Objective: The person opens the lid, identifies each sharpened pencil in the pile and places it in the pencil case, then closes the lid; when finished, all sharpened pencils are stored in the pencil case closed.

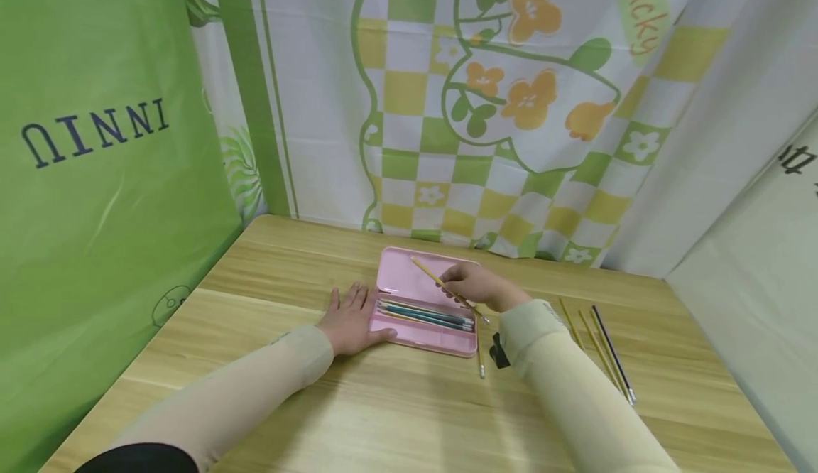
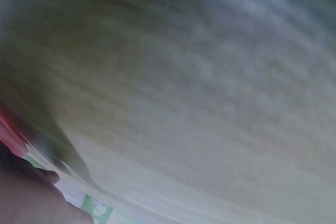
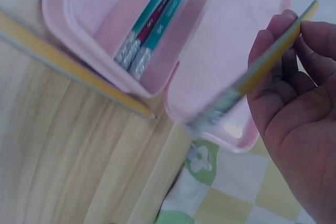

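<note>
A pink pencil case (image 1: 424, 338) lies open on the wooden table, its lid (image 1: 409, 274) folded back toward the curtain. Inside it rest several pencils (image 1: 424, 315); teal and dark red ones show in the right wrist view. My right hand (image 1: 476, 285) pinches a yellow pencil (image 3: 262, 66) between thumb and fingers, above the case, its silver eraser end toward me in the head view. My left hand (image 1: 351, 320) lies flat with fingers spread, against the left end of the case. Beside the case's right end lies another yellow pencil (image 3: 79, 74).
To the right on the table (image 1: 307, 416) lie two yellow pencils (image 1: 601, 345) and a dark blue pencil (image 1: 613, 352). A small black object (image 1: 498, 352) shows by the right sleeve. A patterned curtain (image 1: 422, 104) hangs behind the table, and a green sheet (image 1: 96, 210) hangs at left.
</note>
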Demonstrator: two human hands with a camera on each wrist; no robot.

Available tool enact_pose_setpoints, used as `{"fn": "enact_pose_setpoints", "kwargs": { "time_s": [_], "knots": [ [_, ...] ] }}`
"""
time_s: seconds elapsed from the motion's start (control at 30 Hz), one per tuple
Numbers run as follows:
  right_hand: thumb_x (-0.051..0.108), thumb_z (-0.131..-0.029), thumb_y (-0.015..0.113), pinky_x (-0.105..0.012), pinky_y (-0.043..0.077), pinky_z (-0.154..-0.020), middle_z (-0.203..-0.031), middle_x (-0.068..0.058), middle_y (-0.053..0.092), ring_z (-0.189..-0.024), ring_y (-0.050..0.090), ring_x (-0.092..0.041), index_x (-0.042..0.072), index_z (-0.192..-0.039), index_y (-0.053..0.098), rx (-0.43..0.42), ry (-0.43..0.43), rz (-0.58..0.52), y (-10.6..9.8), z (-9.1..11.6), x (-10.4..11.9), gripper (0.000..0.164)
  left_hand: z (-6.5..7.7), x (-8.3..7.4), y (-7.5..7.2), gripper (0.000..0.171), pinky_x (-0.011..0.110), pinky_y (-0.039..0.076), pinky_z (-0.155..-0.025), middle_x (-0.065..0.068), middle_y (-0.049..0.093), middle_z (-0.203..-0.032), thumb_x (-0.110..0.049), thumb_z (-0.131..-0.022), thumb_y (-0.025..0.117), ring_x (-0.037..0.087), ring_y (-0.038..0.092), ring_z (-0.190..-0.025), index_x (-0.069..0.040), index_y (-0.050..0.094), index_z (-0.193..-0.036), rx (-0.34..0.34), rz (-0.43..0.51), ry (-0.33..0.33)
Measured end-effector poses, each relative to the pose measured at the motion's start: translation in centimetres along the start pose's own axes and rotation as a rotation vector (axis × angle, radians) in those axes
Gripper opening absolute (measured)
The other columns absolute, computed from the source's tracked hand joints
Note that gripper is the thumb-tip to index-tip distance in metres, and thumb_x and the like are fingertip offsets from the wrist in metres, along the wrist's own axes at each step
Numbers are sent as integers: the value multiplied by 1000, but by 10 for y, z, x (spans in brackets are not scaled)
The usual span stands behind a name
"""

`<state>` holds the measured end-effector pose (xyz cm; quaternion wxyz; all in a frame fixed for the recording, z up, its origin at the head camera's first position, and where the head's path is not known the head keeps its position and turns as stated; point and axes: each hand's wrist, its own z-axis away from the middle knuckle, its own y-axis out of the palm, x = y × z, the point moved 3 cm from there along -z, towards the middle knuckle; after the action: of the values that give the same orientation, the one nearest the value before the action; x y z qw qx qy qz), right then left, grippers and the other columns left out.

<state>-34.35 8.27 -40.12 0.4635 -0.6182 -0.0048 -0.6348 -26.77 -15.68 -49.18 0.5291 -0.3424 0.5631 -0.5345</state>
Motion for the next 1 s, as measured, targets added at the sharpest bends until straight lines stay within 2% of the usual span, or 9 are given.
{"fn": "enact_pose_setpoints", "kwargs": {
  "time_s": [0.13,0.37,0.47,0.6,0.7,0.87,1.0],
  "knots": [
    [0,-100,58,-26,51,-71,-89,-10,69,-77,60,-14,-11,-113,69,-1,-16,26,7,-6,0,21,-2,0,1,107,62,-6,-121,22,14,-169,-77,-96,43,36,2,-157,-3,10,-165,-5,-2,-3],
    [0,-97,60,-24,50,-71,-86,-8,69,-74,57,-11,-11,-107,69,46,-71,72,21,-15,2,17,0,-1,-1,106,63,-5,-121,23,16,-169,-75,-96,46,37,3,-157,-2,12,-165,-14,14,-2],
    [1,-95,63,-27,51,-77,-88,-8,71,-78,58,-13,-9,-106,71,35,-102,155,25,-17,6,17,0,-1,-1,106,62,-6,-121,23,15,-169,-76,-96,45,37,3,-157,-3,11,-165,-9,13,-6],
    [5,-94,65,-37,52,-93,-100,-10,74,-93,63,-18,-6,-110,73,16,-133,283,31,-22,10,21,1,-1,-1,106,62,-6,-121,22,15,-169,-77,-96,44,36,2,-157,-3,11,-165,-3,3,-9],
    [7,-94,65,-41,52,-98,-105,-10,75,-100,65,-21,-4,-111,74,13,-123,350,35,-24,11,21,2,-2,-2,105,63,-4,-121,24,16,-168,-76,-97,45,37,4,-157,-2,14,-165,-9,6,-2],
    [13,-97,68,-38,53,-91,-94,-3,71,-91,62,-18,2,-106,74,21,-74,447,41,-25,12,15,2,-3,-3,104,64,-4,-121,25,19,-167,-74,-97,47,39,6,-157,0,17,-164,-17,20,9],
    [13,-98,68,-38,52,-89,-92,-1,69,-88,61,-16,5,-102,73,22,-50,488,45,-25,12,11,1,-1,-1,106,64,-5,-120,24,16,-168,-76,-96,44,38,3,-157,-2,13,-165,-2,10,3]
  ]
}}
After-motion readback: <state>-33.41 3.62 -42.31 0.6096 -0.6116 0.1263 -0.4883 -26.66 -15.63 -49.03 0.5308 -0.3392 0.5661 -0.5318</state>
